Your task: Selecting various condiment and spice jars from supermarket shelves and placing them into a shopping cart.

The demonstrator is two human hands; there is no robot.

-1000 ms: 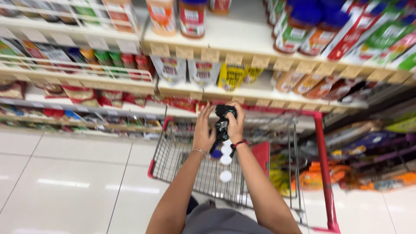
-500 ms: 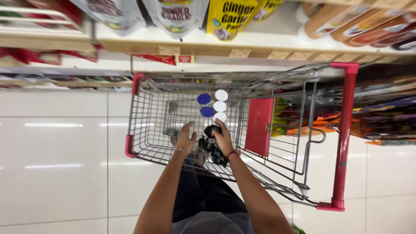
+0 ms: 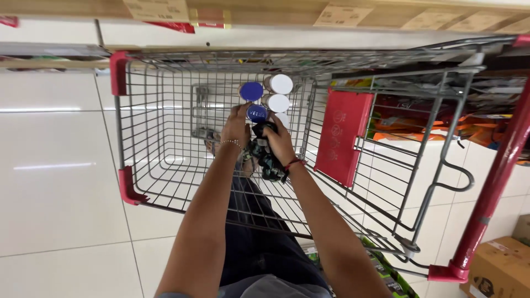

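Both hands reach into the cart (image 3: 138, 182): right hand (image 3: 279, 142) closed around a dark pack (image 3: 266, 157), partly hidden; left hand (image 3: 236, 126) fingertips touch a blue lid (image 3: 257, 113) at 1 o'clock, grip unclear.

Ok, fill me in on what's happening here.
A person leans over a wire shopping cart in a store aisle, both arms reaching inside. The right hand holds a dark bottle low in the basket, and the left hand rests on it beside a blue cap. Several containers with blue and white caps stand grouped in the cart next to the hands.
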